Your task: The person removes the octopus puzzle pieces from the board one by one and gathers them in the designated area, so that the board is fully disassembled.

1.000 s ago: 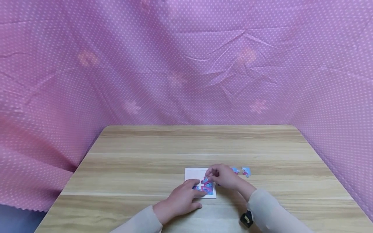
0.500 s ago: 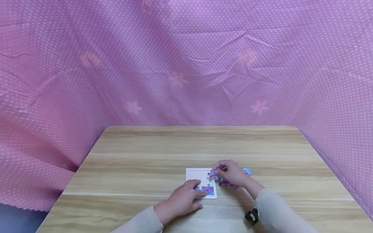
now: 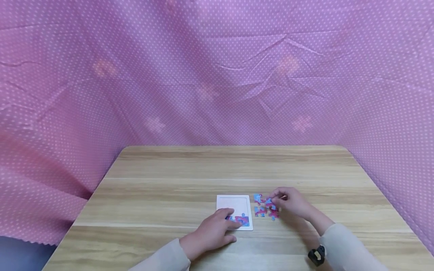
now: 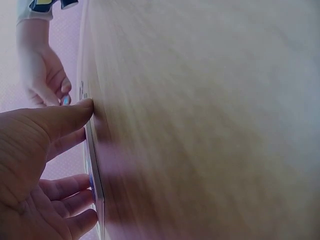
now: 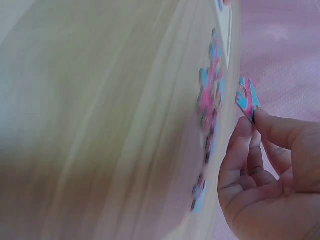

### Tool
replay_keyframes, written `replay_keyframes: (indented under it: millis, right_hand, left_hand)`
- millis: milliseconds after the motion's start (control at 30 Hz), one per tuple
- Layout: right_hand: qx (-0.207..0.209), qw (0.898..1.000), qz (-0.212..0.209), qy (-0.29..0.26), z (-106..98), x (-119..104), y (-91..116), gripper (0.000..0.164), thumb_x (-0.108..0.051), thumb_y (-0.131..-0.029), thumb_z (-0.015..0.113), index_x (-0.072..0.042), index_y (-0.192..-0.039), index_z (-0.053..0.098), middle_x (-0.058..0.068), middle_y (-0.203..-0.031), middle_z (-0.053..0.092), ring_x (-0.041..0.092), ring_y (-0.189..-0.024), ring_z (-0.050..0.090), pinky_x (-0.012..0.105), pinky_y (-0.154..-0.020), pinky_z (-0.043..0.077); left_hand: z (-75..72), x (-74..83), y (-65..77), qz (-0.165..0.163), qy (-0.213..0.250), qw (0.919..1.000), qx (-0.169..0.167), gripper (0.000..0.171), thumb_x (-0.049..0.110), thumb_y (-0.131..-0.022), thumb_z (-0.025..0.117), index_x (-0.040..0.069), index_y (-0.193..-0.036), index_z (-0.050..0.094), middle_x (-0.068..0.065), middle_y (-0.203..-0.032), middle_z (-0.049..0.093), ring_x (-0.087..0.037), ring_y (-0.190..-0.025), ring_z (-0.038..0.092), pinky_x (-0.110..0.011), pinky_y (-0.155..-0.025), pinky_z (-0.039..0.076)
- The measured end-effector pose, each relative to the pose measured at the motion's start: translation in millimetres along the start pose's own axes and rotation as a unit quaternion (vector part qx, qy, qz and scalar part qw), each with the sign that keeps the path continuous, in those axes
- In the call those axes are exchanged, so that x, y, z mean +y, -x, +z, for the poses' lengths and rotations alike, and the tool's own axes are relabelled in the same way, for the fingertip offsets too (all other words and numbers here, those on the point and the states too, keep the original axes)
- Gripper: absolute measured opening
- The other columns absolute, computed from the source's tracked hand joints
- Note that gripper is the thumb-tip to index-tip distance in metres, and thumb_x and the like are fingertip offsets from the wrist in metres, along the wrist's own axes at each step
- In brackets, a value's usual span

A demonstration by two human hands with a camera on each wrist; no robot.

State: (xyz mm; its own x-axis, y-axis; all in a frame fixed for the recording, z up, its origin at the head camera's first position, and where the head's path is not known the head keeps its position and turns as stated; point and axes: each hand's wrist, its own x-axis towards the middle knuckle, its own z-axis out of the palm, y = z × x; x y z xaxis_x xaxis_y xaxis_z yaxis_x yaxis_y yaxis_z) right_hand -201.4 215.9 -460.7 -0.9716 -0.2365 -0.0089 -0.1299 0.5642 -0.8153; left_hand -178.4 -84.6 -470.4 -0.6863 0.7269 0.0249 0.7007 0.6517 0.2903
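Note:
The white puzzle board (image 3: 232,204) lies on the table, with interlocked blue and pink puzzle pieces (image 3: 244,219) along its near edge. My left hand (image 3: 211,230) rests on the board's near left part with its fingers extended over those pieces, hiding some of them. Between thumb and fingertips, my right hand (image 3: 291,203) pinches a blue and pink puzzle piece (image 5: 248,98), raised off the table in the right wrist view. Several loose puzzle pieces (image 3: 259,211) lie right of the board, just left of and below that hand. It may hide others.
The wooden table (image 3: 169,165) stretches out to the left, right and far side. A pink dotted cloth (image 3: 217,94) hangs behind it and at both sides. A black device (image 3: 317,256) is strapped at my right wrist.
My right hand has moved right from over the board to above the loose pieces, carrying a puzzle piece. Loose pieces it covered now show. The left hand has stayed in place.

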Motion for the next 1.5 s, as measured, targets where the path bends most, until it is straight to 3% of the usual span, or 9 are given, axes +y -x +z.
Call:
replay_keyframes:
  millis: [467,767,1200,1500]
  right_hand:
    - [-0.021,1.0,0.016,0.015,-29,21,23,0.009,-0.006,-0.089,0.065,-0.005,-0.097,0.07,0.004,-0.09,0.065,0.02,-0.081,0.058,0.027,-0.065,0.052]
    - [-0.046,0.999,0.013,0.012,-31,25,30,0.01,-0.006,-0.087,0.066,-0.005,-0.095,0.071,0.004,-0.085,0.066,0.013,-0.067,0.054,0.024,-0.056,0.049]
    - [-0.01,0.999,0.039,0.023,-26,29,33,0.014,-0.006,-0.081,0.072,-0.001,-0.093,0.068,0.003,-0.077,0.064,0.017,-0.066,0.058,0.027,-0.055,0.052]
    - [0.021,0.998,0.056,0.013,-22,25,31,0.017,-0.012,-0.084,0.071,-0.002,-0.097,0.067,0.003,-0.083,0.067,0.019,-0.074,0.062,0.028,-0.059,0.054]
  left_hand:
    - [0.3,-1.8,-0.4,0.004,0.003,1.0,0.008,0.037,0.036,-0.082,0.073,0.028,-0.118,0.07,-0.011,-0.136,0.049,-0.023,-0.126,0.043,-0.035,-0.1,0.041]
    - [1.6,-5.3,0.6,-0.005,0.007,1.0,0.003,0.037,0.036,-0.082,0.073,0.028,-0.118,0.069,-0.01,-0.137,0.048,-0.024,-0.127,0.042,-0.036,-0.101,0.04]
    - [0.7,-4.2,0.9,0.007,0.004,0.9999,0.007,0.037,0.034,-0.082,0.074,0.027,-0.118,0.07,-0.012,-0.135,0.05,-0.025,-0.126,0.044,-0.036,-0.101,0.04]
    - [-1.5,-3.8,-0.1,0.01,0.0,1.0,0.002,0.037,0.035,-0.082,0.074,0.028,-0.119,0.069,-0.011,-0.135,0.05,-0.025,-0.125,0.045,-0.037,-0.101,0.04]
